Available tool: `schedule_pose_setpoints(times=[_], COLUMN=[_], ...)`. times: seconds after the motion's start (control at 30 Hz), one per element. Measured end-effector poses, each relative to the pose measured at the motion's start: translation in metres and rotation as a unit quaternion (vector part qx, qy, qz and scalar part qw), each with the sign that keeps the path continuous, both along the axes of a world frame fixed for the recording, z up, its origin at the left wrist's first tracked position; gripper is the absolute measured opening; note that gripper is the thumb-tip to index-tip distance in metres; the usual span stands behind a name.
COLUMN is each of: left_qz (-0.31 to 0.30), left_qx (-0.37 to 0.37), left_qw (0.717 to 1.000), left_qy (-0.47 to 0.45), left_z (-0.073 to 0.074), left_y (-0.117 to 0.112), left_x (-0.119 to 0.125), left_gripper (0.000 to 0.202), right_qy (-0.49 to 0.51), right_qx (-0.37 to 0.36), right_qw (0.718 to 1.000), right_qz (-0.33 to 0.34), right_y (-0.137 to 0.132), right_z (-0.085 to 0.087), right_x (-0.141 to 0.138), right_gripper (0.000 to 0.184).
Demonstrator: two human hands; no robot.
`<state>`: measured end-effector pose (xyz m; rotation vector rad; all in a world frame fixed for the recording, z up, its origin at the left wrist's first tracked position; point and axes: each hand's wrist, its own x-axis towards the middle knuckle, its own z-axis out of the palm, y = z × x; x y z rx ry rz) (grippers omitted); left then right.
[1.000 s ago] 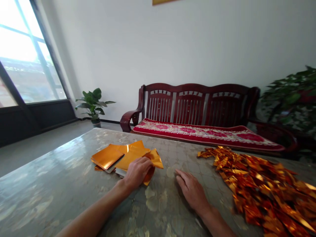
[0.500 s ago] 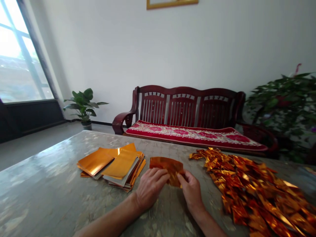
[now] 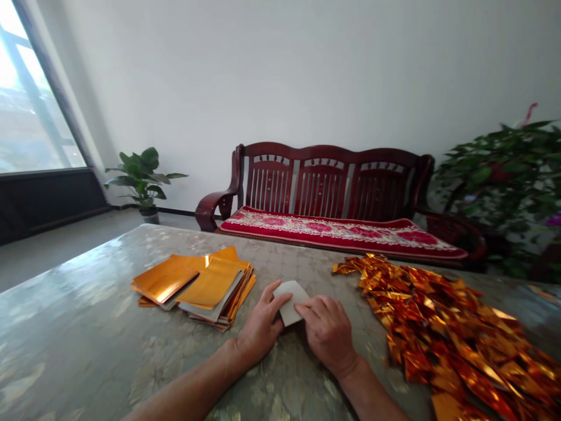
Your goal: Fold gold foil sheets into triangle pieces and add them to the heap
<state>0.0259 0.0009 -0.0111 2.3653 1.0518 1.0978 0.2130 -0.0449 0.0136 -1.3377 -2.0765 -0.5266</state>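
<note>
Between my hands is a sheet of foil paper (image 3: 291, 292) with its pale, whitish side facing me. My left hand (image 3: 262, 321) grips its left side, thumb on top and fingers behind. The fingers of my right hand (image 3: 328, 330) are closed on its right edge. To the left lies a loose stack of orange-gold foil paper sheets (image 3: 210, 283), some showing grey undersides. On the right spreads a large heap of folded shiny orange foil pieces (image 3: 451, 339).
The table (image 3: 109, 351) has a patterned, glossy cover. Behind it stands a dark red wooden bench (image 3: 324, 181) with a red floral runner (image 3: 342, 229). Potted plants stand at the left (image 3: 142, 175) and right (image 3: 504, 175), and a window (image 3: 30, 105) is at the far left.
The paper's orange side was showing; now its pale side faces me and it looks smaller. My right hand has turned over, its back now facing up. The view has shifted slightly.
</note>
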Motion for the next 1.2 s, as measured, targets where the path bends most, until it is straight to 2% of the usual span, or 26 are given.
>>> schedule_pose_setpoints(times=[0.13,0.2,0.3,0.33,0.4,0.53,0.7,0.8,0.93,1.2], left_qz=[0.04,0.036,-0.009,-0.017,-0.014,0.005,0.004,0.013,0.026,0.071], left_qx=[0.033,0.07,0.078,0.068,0.046,0.022,-0.019,-0.048,-0.07,-0.071], left_qw=[0.992,0.984,0.976,0.975,0.976,0.98,0.986,0.987,0.985,0.983], left_qy=[0.112,0.159,0.203,0.209,0.212,0.2,0.166,0.155,0.157,0.154], left_z=[0.003,0.007,0.011,0.012,0.012,0.013,0.013,0.015,0.017,0.014], left_y=[-0.003,-0.007,-0.009,-0.008,-0.006,-0.002,0.004,0.006,0.008,0.01], left_x=[-0.006,-0.006,-0.004,-0.004,-0.004,-0.007,-0.007,-0.007,-0.007,-0.007], left_gripper=[0.064,0.051,0.011,0.01,0.02,0.022,0.021,0.023,0.022,0.02], right_qy=[-0.04,-0.052,-0.047,-0.036,-0.004,0.082,0.151,0.185,0.186,0.182], right_qx=[-0.062,-0.084,-0.113,-0.125,-0.155,-0.233,-0.297,-0.297,-0.274,-0.289], right_qw=[0.997,0.995,0.992,0.991,0.988,0.968,0.943,0.937,0.943,0.939], right_qz=[-0.029,-0.032,-0.026,-0.025,-0.024,-0.028,-0.011,-0.007,-0.011,-0.049], right_y=[0.002,0.002,0.001,0.001,0.002,0.005,0.009,0.012,0.015,0.018], right_z=[-0.005,-0.007,-0.008,-0.008,-0.008,-0.006,-0.004,-0.007,-0.012,-0.011], right_x=[0.0,-0.002,-0.003,-0.002,0.001,0.015,0.029,0.032,0.032,0.03], right_gripper=[0.02,0.017,0.017,0.018,0.023,0.031,0.026,0.024,0.022,0.021])
